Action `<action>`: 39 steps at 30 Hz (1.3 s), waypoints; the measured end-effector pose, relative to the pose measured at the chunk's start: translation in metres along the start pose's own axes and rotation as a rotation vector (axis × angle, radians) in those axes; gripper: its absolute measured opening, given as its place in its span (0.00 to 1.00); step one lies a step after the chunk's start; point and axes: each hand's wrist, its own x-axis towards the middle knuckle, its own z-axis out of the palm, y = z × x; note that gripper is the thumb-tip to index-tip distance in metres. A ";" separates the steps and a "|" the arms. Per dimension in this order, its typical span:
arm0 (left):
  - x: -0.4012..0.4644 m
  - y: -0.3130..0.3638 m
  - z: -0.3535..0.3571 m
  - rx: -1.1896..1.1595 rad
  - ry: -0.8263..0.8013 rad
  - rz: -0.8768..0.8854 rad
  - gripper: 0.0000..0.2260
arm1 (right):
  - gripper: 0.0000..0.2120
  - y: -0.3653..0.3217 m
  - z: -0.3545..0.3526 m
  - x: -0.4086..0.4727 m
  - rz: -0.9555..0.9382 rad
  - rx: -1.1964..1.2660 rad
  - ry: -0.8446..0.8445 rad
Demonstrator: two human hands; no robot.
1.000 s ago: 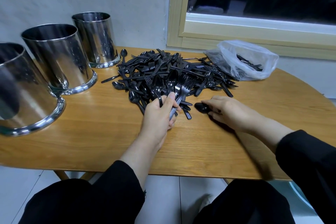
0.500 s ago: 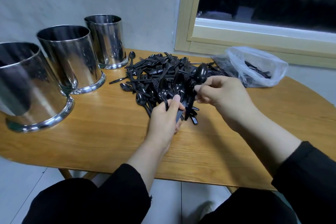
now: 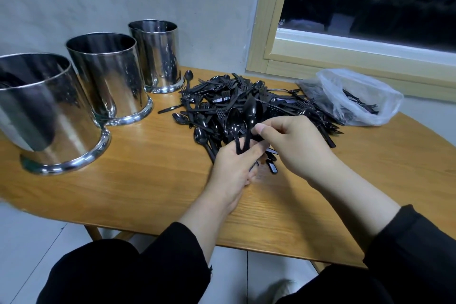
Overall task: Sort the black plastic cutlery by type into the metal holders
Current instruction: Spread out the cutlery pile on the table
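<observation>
Table [image 3: 148, 180]: its near-left edge runs out of your view.
Holders: three metal cans stand in a row at left; the nearest [image 3: 49, 116] is cut off, its inside dark.
Cutlery pile [image 3: 237, 101]: tangled spoons and forks behind your hands; single pieces are hard to separate.
Bag [image 3: 357, 96]: cloudy plastic, contents blurred.
Left hand [image 3: 234, 168]: your fingers curl round several spoon handles [image 3: 238, 143].
Right hand [image 3: 293, 143]: your fingertips pinch a spoon [image 3: 250, 113] beside that bunch.

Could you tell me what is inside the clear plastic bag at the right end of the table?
Black plastic cutlery shows through the plastic bag; fork tines are recognisable. The crumpled film hides the rest.
</observation>
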 end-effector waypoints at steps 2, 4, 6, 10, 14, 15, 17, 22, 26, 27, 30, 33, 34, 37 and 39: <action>0.000 0.001 0.000 -0.002 0.027 -0.001 0.10 | 0.12 0.002 -0.003 -0.001 -0.019 -0.015 0.081; -0.002 0.002 -0.005 -0.016 0.066 0.004 0.11 | 0.12 0.007 -0.007 -0.001 -0.021 0.001 0.158; -0.006 0.007 -0.017 -0.042 0.090 0.031 0.12 | 0.13 0.013 -0.008 -0.003 -0.004 -0.003 0.175; -0.009 0.030 -0.062 -0.075 0.174 0.101 0.11 | 0.11 0.027 0.006 -0.003 0.009 -0.066 0.127; -0.001 0.042 -0.102 0.035 0.310 0.084 0.09 | 0.05 0.025 0.041 0.009 -0.047 -0.199 0.016; -0.001 0.041 -0.107 0.042 0.339 0.074 0.09 | 0.05 0.021 0.050 0.013 -0.075 -0.239 -0.004; -0.001 0.039 -0.110 0.015 0.364 0.080 0.08 | 0.08 0.014 0.064 0.021 -0.082 -0.310 -0.044; 0.001 0.038 -0.112 -0.009 0.365 0.085 0.09 | 0.15 0.008 0.085 0.037 0.019 -0.549 -0.065; 0.000 0.037 -0.114 0.000 0.342 0.081 0.11 | 0.13 0.002 0.090 0.039 -0.057 -0.647 0.016; 0.000 0.037 -0.114 0.006 0.342 0.079 0.11 | 0.13 0.002 0.091 0.040 -0.108 -0.673 0.021; 0.001 0.037 -0.114 0.011 0.342 0.073 0.10 | 0.12 0.005 0.093 0.046 -0.199 -0.720 -0.024; 0.001 0.037 -0.114 0.017 0.336 0.076 0.09 | 0.11 0.009 0.095 0.052 -0.197 -0.767 -0.080; 0.001 0.037 -0.114 0.019 0.334 0.076 0.09 | 0.10 0.010 0.095 0.053 -0.206 -0.781 -0.077; 0.000 0.038 -0.114 0.020 0.331 0.073 0.10 | 0.10 0.013 0.095 0.054 -0.244 -0.804 -0.064; 0.000 0.038 -0.114 0.030 0.328 0.073 0.10 | 0.11 0.013 0.090 0.051 -0.258 -0.770 -0.051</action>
